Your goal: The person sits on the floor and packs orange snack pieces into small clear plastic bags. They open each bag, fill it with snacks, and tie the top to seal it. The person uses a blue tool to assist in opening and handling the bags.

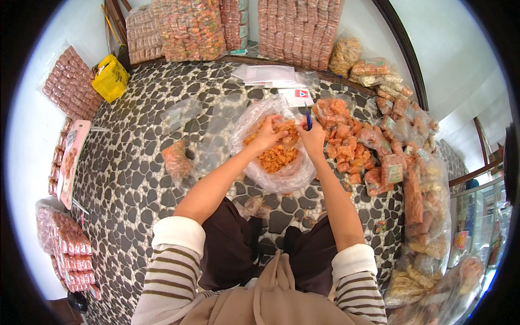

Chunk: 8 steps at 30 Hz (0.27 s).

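Observation:
A large clear plastic bag (300,179) stands wide-mouthed on the floor in front of me, with orange chip-like snacks (277,160) inside. Over its mouth, my left hand (265,135) is closed on a small clear packet of orange snacks (288,130). My right hand (312,142) is at the packet's right side, its fingers curled round a pair of scissors (309,121) with a blue handle, blades pointing away from me. Whether the right fingertips also pinch the packet is too small to tell.
Many filled orange snack packets (346,143) are heaped at the right. One filled packet (177,158) and flat clear bags (219,122) lie left. White sheets (271,75) lie ahead. Stacked packs (298,30) line the far wall; a yellow bag (110,79) and a small pink table (73,162) stand left.

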Tool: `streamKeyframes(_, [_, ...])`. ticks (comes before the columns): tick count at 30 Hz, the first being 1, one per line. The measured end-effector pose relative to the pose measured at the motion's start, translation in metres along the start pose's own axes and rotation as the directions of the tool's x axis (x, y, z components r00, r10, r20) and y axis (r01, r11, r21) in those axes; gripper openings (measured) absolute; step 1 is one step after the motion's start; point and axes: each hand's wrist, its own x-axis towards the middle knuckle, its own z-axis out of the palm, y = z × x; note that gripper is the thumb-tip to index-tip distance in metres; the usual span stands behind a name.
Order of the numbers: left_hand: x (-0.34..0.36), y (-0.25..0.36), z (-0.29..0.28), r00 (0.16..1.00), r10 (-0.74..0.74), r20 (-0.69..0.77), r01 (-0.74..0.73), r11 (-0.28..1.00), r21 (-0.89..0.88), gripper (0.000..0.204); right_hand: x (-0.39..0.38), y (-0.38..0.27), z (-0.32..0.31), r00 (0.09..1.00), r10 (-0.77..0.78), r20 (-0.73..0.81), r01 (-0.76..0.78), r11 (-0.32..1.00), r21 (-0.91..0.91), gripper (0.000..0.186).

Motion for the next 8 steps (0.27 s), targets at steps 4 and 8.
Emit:
streamKeyframes(4, [0.001,-0.003,-0.007,0.868,0.495,0.029,-0.47,0.802,0.37,0.047,0.001,-0.002,0.0,0.996,-0.032,0.078,0.03,0.999,0.023,0.015])
streamKeyframes(8, [0.006,-0.007,-0.02,0.771,0.558,0.307,-0.592,0.448,0.67,0.057,0.006,0.0,-0.002,0.989,-0.036,0.147,0.028,0.998,0.058,0.022])
